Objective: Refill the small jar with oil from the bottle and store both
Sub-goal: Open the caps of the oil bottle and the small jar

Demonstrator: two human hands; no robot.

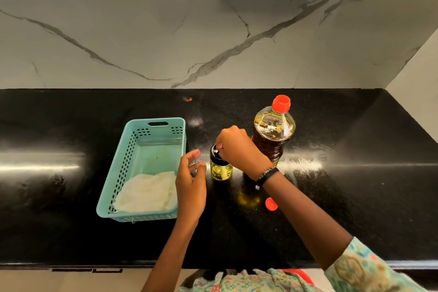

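We see the small jar (221, 168) standing upright on the black table (355, 197), holding yellow oil in its glass body, with a black lid (216, 155) on top. Taking the jar as our landmark: the right hand (237, 147) comes down onto it from above, its grip narrow, fingers curled around the lid. A dark bracelet (266, 176) sits on that wrist. The left hand (190, 180) hangs just to the left of the jar, its grip relaxed and partly curled, holding nothing; we cannot tell whether its fingertips touch the glass.

Behind the jar and to its right stands the oil bottle (272, 135), upright, filled with dark oil, a red cap (281, 103) on its neck. In front of the jar and to the right, a second small red cap (271, 204) lies on the table. To the left of the jar, beyond the left hand, sits a teal basket (123, 173) with a white cloth (147, 193) lying in its near end.
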